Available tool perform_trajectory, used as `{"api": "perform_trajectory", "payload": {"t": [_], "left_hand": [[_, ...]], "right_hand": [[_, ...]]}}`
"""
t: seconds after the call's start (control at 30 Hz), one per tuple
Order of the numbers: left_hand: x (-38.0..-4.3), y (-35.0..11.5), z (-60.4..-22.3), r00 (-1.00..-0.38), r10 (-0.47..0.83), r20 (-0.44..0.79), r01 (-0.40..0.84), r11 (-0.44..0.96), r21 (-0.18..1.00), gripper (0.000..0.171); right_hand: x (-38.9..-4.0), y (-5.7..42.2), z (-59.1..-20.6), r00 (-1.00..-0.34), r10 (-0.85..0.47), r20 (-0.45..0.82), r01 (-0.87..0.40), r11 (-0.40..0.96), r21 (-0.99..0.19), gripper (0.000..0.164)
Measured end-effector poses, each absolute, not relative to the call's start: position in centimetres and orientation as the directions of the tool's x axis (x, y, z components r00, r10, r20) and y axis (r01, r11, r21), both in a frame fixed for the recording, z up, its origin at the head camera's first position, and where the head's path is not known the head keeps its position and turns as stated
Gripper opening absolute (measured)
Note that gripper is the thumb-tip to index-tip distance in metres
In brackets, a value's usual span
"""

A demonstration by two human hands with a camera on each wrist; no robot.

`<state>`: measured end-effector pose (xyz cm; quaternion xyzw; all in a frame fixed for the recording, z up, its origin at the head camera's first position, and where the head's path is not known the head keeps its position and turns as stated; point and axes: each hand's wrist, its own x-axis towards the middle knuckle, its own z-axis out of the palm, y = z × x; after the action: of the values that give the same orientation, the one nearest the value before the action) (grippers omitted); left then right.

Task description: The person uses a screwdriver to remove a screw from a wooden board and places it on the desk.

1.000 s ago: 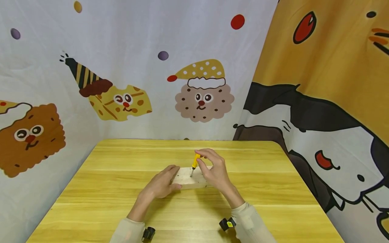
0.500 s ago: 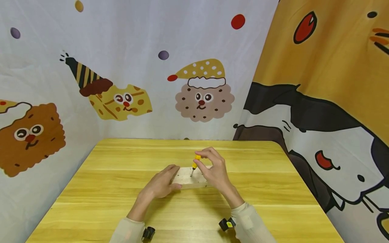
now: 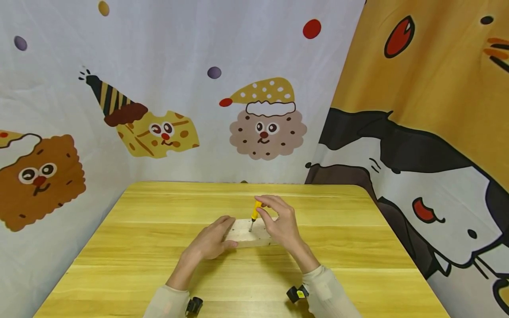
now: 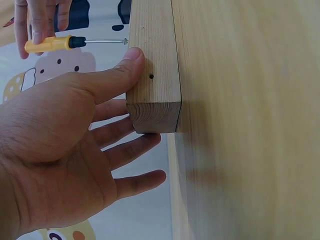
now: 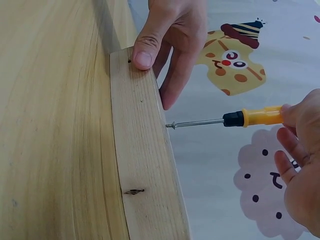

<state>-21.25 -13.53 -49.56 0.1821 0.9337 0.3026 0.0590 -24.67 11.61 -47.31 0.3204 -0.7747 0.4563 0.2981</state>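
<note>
A pale wooden block [image 3: 242,234] lies on the table, its near side and small dark holes showing. My left hand [image 4: 75,145] holds its left end, thumb on the near side and fingers behind at the far side. My right hand [image 3: 282,223] pinches the yellow handle of a screwdriver [image 5: 255,117] by its end, between thumb and fingers. The screwdriver stands nearly upright over the block, tilted slightly right. Its shaft meets the head of a small screw [image 5: 171,125], whose tip is sunk in the block's top face.
The wooden table [image 3: 159,207] spreads around the block on all sides. Behind it hangs a white curtain [image 3: 179,53] with cartoon prints, and a yellow cartoon cloth [image 3: 358,79] hangs at the right. Small black cameras [image 3: 194,305] are worn at both wrists.
The right thumb and fingers have shifted on the screwdriver handle, rising slightly and then lowering again. The screwdriver's tip stays at the same spot. The left hand and the block have not moved.
</note>
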Motion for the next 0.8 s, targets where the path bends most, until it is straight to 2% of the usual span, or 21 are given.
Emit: {"api": "perform_trajectory", "payload": {"t": [0.8], "left_hand": [[-21.19,-13.46,-49.43,-0.928,0.372,-0.007,0.296,0.751,0.59,0.077]], "right_hand": [[-24.76,11.45,-47.23,-0.59,-0.203,0.781,-0.786,0.364,-0.5,0.033]]}}
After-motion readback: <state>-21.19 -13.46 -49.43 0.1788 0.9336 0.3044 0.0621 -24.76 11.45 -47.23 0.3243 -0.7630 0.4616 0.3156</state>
